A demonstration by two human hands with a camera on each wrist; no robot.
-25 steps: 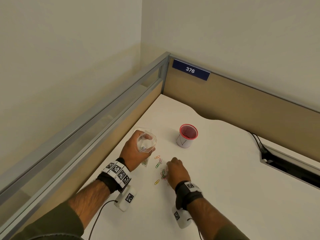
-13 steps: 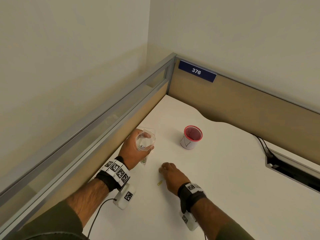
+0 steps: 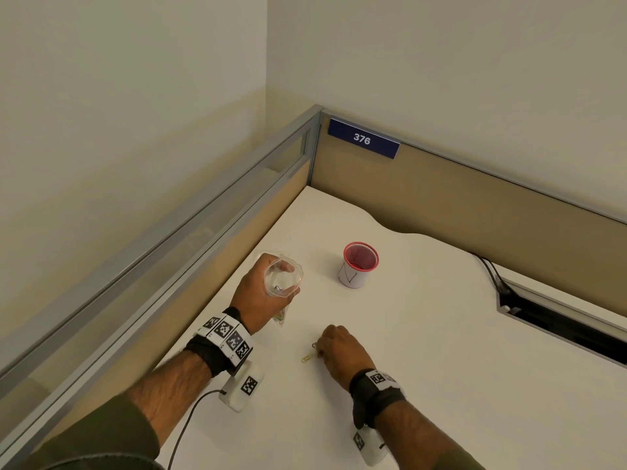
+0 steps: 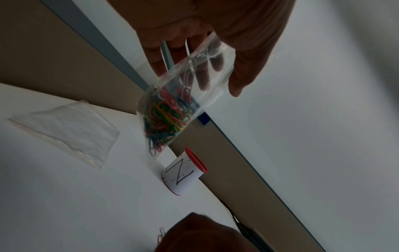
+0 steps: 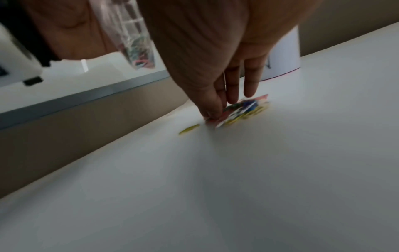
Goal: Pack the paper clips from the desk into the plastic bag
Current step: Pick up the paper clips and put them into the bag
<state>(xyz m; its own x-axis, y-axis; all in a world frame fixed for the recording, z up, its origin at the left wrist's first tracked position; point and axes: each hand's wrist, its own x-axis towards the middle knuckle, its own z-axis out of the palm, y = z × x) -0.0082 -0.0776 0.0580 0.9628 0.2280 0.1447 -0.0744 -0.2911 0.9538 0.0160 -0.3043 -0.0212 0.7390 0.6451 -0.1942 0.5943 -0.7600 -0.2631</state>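
Nearest to us the right hand [image 3: 339, 347] lies knuckles-up on the white worktop [image 3: 441, 334]; from the right wrist view its fingers [image 5: 250, 81] reach down onto a small heap of coloured paper clips [image 5: 241, 109], the thumb and first fingers pinching at the heap's near edge, though blur hides how many clips that grip has caught; one yellow clip [image 3: 307, 357] lies loose on the worktop just left of that hand. A little farther and to the left, our left hand [image 3: 261, 296] is raised off the worktop; its grip is curled round the clear plastic bag [image 3: 283, 276], holding the mouth open and upward; from the left wrist view the bag hangs below the fingers with a bright tangle of packed clips [image 4: 166, 116] gathered in its lower end. Beyond the bag, in that same view, a second clear bag [image 4: 69, 131] lies flat on the worktop. Farther still and to the right stands a white cup with a red rim [image 3: 359, 262], upright; behind it, on the far partition, a blue plate [image 3: 363, 139] reads 376.
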